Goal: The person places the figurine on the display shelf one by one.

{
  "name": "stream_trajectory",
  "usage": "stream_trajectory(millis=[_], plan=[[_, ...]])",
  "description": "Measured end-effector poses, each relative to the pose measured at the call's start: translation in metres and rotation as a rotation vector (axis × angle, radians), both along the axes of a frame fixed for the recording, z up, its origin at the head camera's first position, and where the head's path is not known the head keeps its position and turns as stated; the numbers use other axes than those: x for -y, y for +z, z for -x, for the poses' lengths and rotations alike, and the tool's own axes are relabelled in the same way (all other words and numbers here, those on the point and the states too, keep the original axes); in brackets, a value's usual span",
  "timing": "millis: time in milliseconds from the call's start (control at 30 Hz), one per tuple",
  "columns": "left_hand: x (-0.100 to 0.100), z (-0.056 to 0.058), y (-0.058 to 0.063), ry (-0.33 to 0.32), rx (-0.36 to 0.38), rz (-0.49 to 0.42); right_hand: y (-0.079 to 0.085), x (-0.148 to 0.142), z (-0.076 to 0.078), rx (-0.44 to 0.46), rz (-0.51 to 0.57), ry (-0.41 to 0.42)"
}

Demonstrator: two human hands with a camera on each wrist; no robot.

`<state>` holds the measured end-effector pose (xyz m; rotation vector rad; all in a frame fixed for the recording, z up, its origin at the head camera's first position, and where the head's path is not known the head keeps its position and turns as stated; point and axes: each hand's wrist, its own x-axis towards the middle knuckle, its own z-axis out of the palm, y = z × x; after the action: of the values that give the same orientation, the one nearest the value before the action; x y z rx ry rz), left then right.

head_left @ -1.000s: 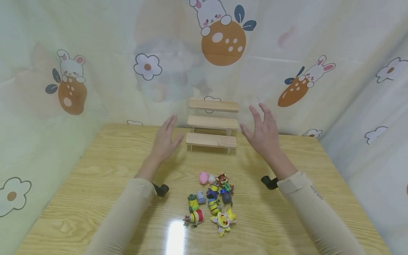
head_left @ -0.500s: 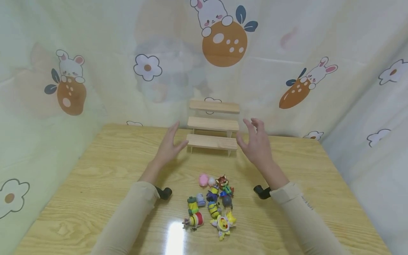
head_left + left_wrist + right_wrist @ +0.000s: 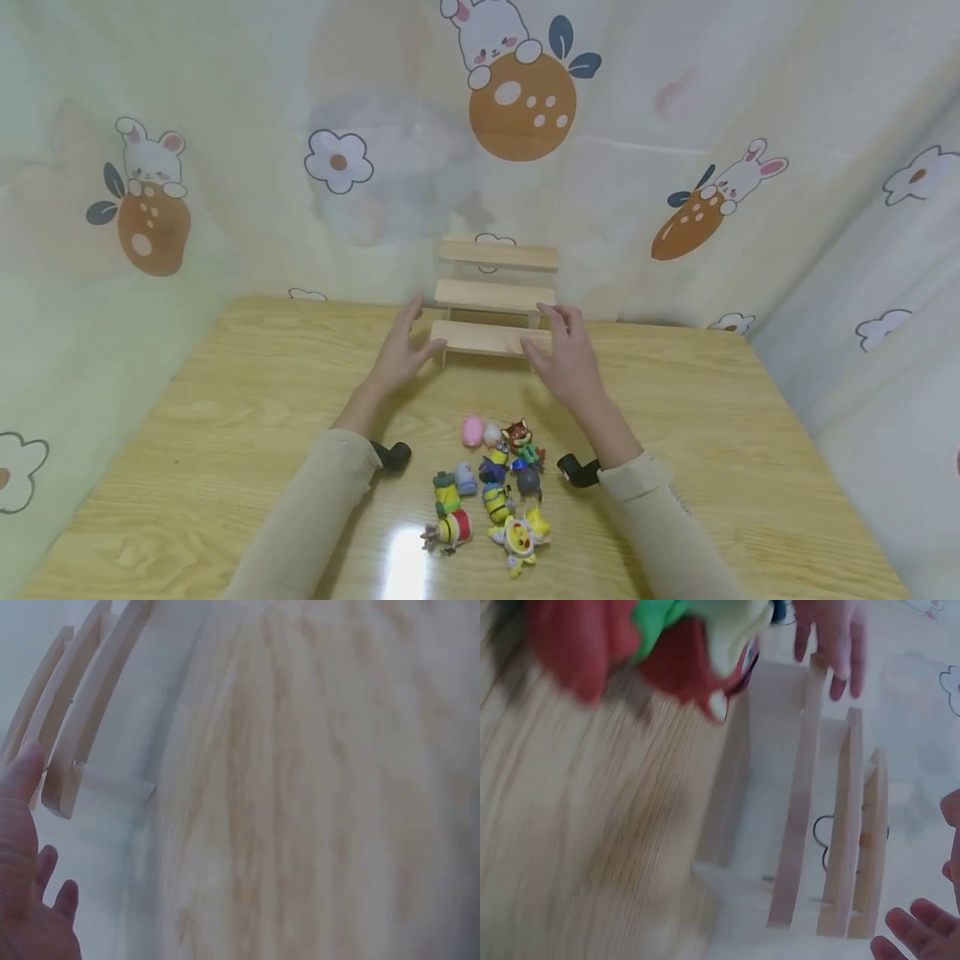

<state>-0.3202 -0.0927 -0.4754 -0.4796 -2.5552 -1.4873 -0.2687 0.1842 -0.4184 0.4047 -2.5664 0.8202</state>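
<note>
A small three-tier wooden display stand point(image 3: 480, 337) stands at the back of the table against the curtain. My left hand point(image 3: 393, 358) is beside its left end, thumb and fingers spread, the thumb near the lowest tier's edge. At the other end my right hand point(image 3: 572, 367) has its fingers loosely bent, overlapping the lowest tier in the head view. Whether either hand touches the stand I cannot tell. In the right wrist view, the right hand point(image 3: 930, 926) is partly out of frame, with nothing in its fingers. Between my forearms lie several toy figures, including a fox figure point(image 3: 521, 437).
The other figures include a pink one point(image 3: 472, 432), a blue-and-yellow goggled one point(image 3: 497, 502) and a yellow-and-white flower-like one point(image 3: 519, 537). Black wrist mounts point(image 3: 577, 471) jut inward from both sleeves. A printed curtain point(image 3: 405, 200) encloses the table's point(image 3: 225, 417) back and sides.
My right hand has moved left and down towards the stand's right end. My left hand has lowered slightly beside the left end. The stand and figures have kept their places.
</note>
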Motion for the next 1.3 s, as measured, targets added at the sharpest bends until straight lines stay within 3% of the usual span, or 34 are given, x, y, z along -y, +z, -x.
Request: stream_trajectory(millis=[133,300,667,967,1300], plan=[[-0.002,0.001,-0.005,-0.034,0.04,-0.023,-0.003,0.01,-0.005,0.071,0.003,0.03],[-0.003,0.001,-0.011,-0.073,0.048,-0.041,-0.006,0.02,-0.012,0.179,-0.099,0.071],[-0.001,0.006,-0.019,-0.098,0.074,-0.079,-0.008,0.036,-0.027,0.43,-0.282,0.294],[0.001,0.01,-0.017,-0.109,0.102,-0.092,-0.013,0.044,-0.03,0.474,-0.384,0.447],[-0.001,0.012,-0.02,-0.103,0.124,-0.101,-0.019,0.046,-0.032,0.5,-0.415,0.487]])
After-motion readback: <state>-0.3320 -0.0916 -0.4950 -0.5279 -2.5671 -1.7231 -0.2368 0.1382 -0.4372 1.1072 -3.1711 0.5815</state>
